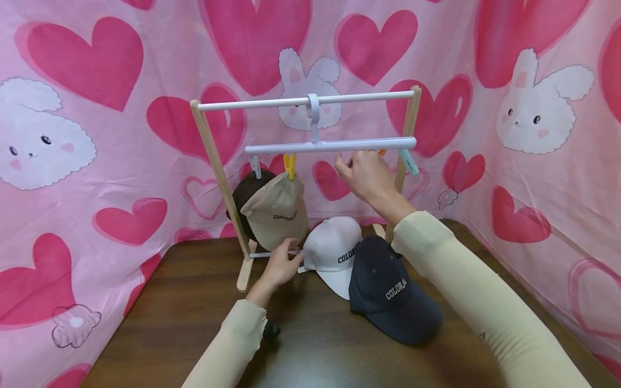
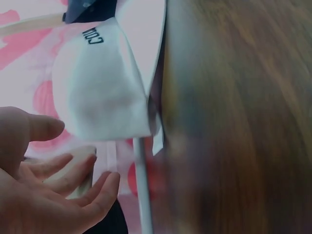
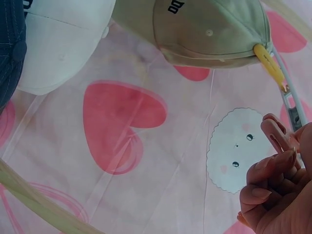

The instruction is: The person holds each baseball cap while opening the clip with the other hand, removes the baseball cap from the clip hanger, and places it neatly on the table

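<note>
Up at the lavender clip hanger, my right hand pinches a pink clip below its bar. My left hand is low by the rack, fingers loosely bent and holding nothing. Just right of it, a white cap rests on the table, its strap end close to the fingertips. A navy cap lies against the white one, brim forward. From the hanger's left half hang a beige cap by a yellow clip and a dark brown cap by a grey clip.
The hanger hooks over the top rod of a wooden rack. An orange clip and a light blue clip hang toward the bar's right end. A small black object lies on the brown table beside the left sleeve.
</note>
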Available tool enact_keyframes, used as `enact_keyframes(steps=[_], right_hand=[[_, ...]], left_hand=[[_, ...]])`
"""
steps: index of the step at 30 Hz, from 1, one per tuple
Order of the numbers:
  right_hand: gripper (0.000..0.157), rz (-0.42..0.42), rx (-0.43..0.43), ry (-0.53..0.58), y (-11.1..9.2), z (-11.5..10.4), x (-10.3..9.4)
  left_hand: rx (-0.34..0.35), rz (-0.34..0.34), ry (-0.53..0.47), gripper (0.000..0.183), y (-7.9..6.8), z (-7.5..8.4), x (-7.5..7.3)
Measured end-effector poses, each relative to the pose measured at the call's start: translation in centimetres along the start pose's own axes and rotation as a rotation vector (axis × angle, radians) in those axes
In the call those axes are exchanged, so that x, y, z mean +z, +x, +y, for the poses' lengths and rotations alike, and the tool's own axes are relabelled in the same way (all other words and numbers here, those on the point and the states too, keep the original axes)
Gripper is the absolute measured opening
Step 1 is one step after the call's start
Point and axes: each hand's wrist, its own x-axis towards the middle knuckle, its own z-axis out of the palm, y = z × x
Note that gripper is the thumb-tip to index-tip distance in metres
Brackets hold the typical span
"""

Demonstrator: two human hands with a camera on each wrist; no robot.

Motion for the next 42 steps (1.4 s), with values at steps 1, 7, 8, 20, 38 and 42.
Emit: enact_keyframes(steps=[1,7,8,20,38,42], right_hand=[[0.054,-0.004,0.002,0.0,0.0,0.0,0.0],[0.058,-0.01,0.011,0.004,-0.1,0.2,0.1],[0.058,-0.009,0.013,0.002,-0.1,0.2,0.1],[0.056,0.019,0.003,0.017,0.0,1.0,0.5],[0.051,0.076,0.032,0.109,-0.2,2.6,1.1],[0.049,0.082,0.029,0.121,-0.2,2.8,1.2]], left_hand=[[0.002,0.007,0.0,0.037,-0.1,-0.1,-0.3],[-0.006,0.058,-0.026,0.025,-0.6,-0.4,-2.1],[-0.01,0.076,-0.03,0.024,-0.7,-0.4,-2.4],[0.043,0.497,-0.13,0.025,0.1,1.1,-7.9],[0.094,0.487,-0.134,0.063,1.2,2.3,-7.4],[0.079,0.474,-0.139,0.064,1.3,2.4,-7.3]])
